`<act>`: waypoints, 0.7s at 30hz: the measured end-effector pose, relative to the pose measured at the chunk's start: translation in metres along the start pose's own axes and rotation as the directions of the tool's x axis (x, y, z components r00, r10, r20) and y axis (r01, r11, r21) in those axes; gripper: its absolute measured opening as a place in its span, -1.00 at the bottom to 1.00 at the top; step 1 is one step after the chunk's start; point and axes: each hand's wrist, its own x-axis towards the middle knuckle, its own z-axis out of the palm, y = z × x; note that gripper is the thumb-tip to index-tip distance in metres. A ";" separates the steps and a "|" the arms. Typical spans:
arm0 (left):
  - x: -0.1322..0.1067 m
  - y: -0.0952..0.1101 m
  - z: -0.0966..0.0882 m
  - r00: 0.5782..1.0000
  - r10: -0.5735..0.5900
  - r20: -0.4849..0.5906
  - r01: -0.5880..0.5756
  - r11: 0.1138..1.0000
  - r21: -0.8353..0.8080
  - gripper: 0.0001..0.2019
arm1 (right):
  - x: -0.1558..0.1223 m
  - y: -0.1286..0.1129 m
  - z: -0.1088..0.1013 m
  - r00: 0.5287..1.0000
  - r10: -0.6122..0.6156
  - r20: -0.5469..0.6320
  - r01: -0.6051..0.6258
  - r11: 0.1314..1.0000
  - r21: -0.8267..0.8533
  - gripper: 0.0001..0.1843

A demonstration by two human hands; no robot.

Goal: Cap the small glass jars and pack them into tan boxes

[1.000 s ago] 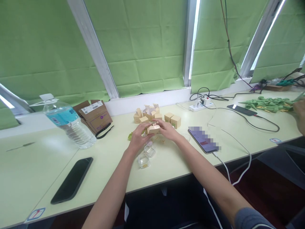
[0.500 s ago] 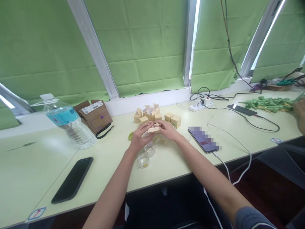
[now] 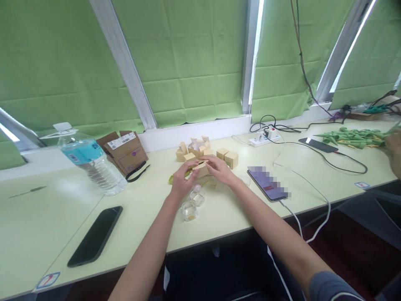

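Note:
A small tan cardboard box (image 3: 202,169) is held between my two hands above the table. My left hand (image 3: 182,177) grips its left side, the thumb on the near face. On the right, my right hand (image 3: 219,168) closes its fingers on the box's top and right edge. Below them lies a small clear plastic case (image 3: 189,211), with another clear case (image 3: 197,197) beside it that has a pinkish round piece at its top. A green item (image 3: 171,179) shows partly behind my left hand. Small yellowish bits (image 3: 214,186) lie near my right wrist.
Behind my hands are several open tan boxes (image 3: 196,147) and two closed ones (image 3: 231,159). A water bottle (image 3: 92,161), brown carton (image 3: 125,154) and black phone (image 3: 95,236) are on the left. To the right lie a charging phone (image 3: 267,184), a power strip (image 3: 265,137) and green cones (image 3: 354,137).
The box between my hands has tilted, so more of its near face shows. My left fingers have shifted on it, and the pinkish piece below is now more visible.

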 end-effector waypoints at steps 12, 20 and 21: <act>0.000 -0.002 0.001 0.993 0.102 -0.066 -0.098 0.993 0.068 -0.83 | 0.000 -0.009 -0.003 0.998 -0.029 0.053 0.026 0.998 0.051 -0.50; 0.000 -0.003 0.002 0.992 0.094 -0.088 -0.085 0.991 0.107 -0.81 | -0.001 -0.010 -0.001 0.998 -0.029 0.054 0.027 0.999 0.042 -0.57; 0.000 -0.003 0.002 0.992 0.092 -0.086 -0.083 0.991 0.109 -0.80 | -0.001 -0.009 -0.001 0.998 -0.031 0.050 0.029 0.999 0.037 -0.59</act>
